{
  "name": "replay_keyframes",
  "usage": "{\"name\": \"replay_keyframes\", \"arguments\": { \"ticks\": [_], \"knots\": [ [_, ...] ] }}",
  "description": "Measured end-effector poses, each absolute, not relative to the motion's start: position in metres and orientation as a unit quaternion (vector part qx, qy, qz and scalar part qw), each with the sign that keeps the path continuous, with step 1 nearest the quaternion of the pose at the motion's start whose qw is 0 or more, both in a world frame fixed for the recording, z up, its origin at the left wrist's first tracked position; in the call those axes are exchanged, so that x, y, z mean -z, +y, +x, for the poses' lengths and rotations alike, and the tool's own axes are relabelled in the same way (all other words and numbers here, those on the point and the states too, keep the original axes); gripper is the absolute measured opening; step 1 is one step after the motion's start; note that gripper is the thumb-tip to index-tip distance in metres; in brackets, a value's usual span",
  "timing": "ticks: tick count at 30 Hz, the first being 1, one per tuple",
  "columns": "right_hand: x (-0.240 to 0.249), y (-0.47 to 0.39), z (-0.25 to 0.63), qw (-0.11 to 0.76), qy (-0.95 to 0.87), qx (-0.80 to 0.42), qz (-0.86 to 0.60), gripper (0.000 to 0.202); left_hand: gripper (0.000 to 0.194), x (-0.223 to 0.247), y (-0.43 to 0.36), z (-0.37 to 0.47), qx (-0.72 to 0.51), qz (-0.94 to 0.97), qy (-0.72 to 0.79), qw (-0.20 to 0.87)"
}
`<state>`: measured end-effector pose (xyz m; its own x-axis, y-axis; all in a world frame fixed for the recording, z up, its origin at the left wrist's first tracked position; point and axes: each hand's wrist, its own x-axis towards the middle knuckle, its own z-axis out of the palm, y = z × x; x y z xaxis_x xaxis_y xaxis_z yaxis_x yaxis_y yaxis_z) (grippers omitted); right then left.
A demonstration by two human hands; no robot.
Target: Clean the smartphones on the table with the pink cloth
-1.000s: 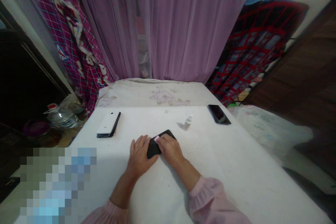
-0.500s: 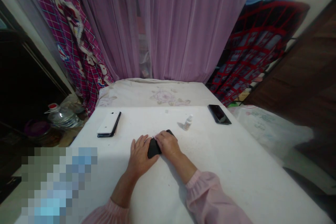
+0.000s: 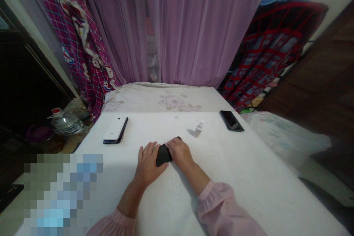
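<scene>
A dark phone (image 3: 164,156) lies flat on the white table, crosswise before me. My left hand (image 3: 148,160) grips its left end, with the thumb along the near edge and the fingers at the far edge. On the phone's right part rests my right hand (image 3: 180,153), its fingers bent and pressed together on the dark surface. Something small and pale seems to show at those fingertips, too small to name. The phone's far right corner peeks out behind the right hand. A small white bottle (image 3: 198,129) stands upright beyond the right hand.
Stacked phones, a white one (image 3: 116,129) on top, lie at the table's left. Another dark phone stack (image 3: 231,121) lies at the right. A purple curtain (image 3: 193,25) hangs behind the table (image 3: 235,191). A large water bottle (image 3: 66,122) stands beyond the left edge.
My right hand has shifted slightly to the right along the phone, baring a little more of its dark surface. My left hand keeps its hold.
</scene>
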<state>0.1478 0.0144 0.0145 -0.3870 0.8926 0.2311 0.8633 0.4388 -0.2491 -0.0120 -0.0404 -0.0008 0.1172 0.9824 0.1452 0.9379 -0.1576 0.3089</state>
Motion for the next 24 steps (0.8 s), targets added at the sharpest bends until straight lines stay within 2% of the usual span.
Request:
{"name": "replay_keyframes", "arguments": {
  "ticks": [3,10,18,24],
  "knots": [
    [-0.011,0.01,0.15,0.19,-0.845,-0.055,-0.496,0.022,0.064,0.0,-0.041,-0.012,-0.156,0.744,0.646,0.072],
    [-0.016,0.026,0.18,0.186,-0.771,-0.041,-0.608,0.025,0.063,0.0,-0.041,-0.012,-0.158,0.744,0.644,0.081],
    [-0.01,-0.013,0.153,0.217,-0.848,-0.08,-0.477,0.025,0.063,0.0,-0.041,-0.011,-0.162,0.744,0.643,0.079],
    [-0.011,0.007,0.18,0.249,-0.762,-0.104,-0.588,0.024,0.061,-0.002,-0.042,-0.01,-0.159,0.744,0.644,0.081]
  ]
}}
